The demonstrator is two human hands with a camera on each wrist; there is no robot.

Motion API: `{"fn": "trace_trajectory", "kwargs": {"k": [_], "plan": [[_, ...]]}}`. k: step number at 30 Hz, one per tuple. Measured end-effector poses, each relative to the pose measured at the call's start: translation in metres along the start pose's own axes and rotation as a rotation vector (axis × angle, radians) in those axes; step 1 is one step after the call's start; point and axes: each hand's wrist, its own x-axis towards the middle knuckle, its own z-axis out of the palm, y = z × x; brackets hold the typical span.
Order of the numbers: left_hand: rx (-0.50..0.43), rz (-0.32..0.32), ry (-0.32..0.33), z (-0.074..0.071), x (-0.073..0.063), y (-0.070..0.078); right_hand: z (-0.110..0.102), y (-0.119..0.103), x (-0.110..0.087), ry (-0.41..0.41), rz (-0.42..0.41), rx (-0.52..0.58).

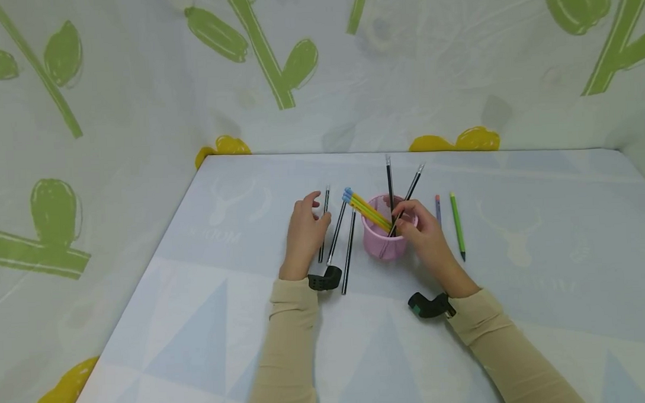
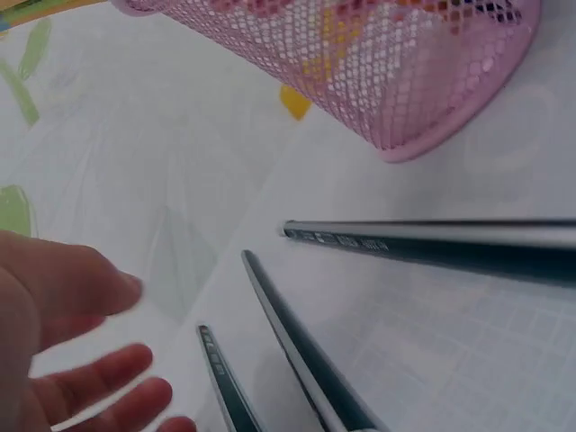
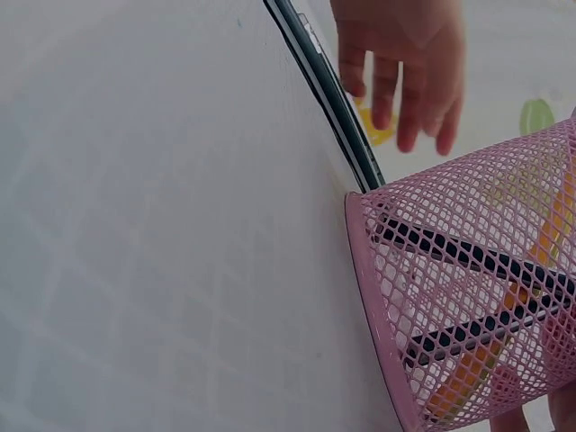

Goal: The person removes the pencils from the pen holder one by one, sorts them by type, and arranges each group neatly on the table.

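Observation:
A pink mesh pencil cup (image 1: 384,247) stands on the table. Several yellow pencils (image 1: 366,209) with blue ends lean left in it. A black pencil (image 1: 389,178) stands nearly upright there, and another black pencil (image 1: 415,181) tilts right. At the cup's right rim, my right hand (image 1: 423,230) pinches the tilted black pencil between thumb and fingers. Left of the cup, three black pencils (image 1: 349,254) lie on the table. My left hand (image 1: 303,232) hovers by the leftmost one, fingers loosely bent and holding nothing; its fingers (image 2: 126,396) show apart in the left wrist view.
Right of the cup lie a green pencil (image 1: 458,226) and a purple pencil (image 1: 438,208) with an orange end, close to my right hand. A patterned cloth wall (image 1: 341,124) rises behind the table's far edge. Black wrist cameras (image 1: 430,305) jut inward from both sleeves.

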Motion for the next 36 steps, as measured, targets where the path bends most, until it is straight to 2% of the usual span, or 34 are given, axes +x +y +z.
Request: {"fn": "trace_trajectory", "kwargs": {"k": [3,5,8,12,16,19,21,24,29,32,36], "plan": [[-0.141,0.036,0.039,-0.002,0.001,0.002,0.0,0.0,0.001,0.006,0.004,-0.011],[-0.226,0.058,0.021,-0.004,0.0,0.004,0.0,0.0,0.001,0.003,0.014,-0.014],[-0.372,0.095,-0.083,-0.007,-0.003,0.007,0.0,-0.001,0.001,-0.006,0.029,-0.002],[-0.529,0.162,-0.277,-0.009,-0.005,0.015,0.001,-0.01,-0.001,-0.006,0.039,0.005],[-0.508,0.23,-0.407,-0.01,-0.008,0.024,0.002,-0.024,-0.004,0.001,0.036,0.0],[-0.483,0.269,-0.465,-0.015,-0.015,0.036,0.004,-0.03,-0.006,-0.001,0.031,0.002],[-0.498,0.285,-0.492,-0.018,-0.02,0.043,0.004,-0.031,-0.007,-0.003,0.027,0.008],[-0.516,0.293,-0.513,-0.022,-0.024,0.051,0.003,-0.032,-0.007,-0.004,0.022,0.005],[-0.481,0.314,-0.525,-0.02,-0.027,0.057,0.003,-0.026,-0.005,-0.003,0.008,0.004],[-0.477,0.329,-0.541,-0.016,-0.026,0.056,0.001,-0.015,-0.003,-0.01,0.0,0.019],[-0.476,0.347,-0.542,-0.002,-0.021,0.05,-0.001,-0.003,0.0,-0.003,0.0,0.007]]}}
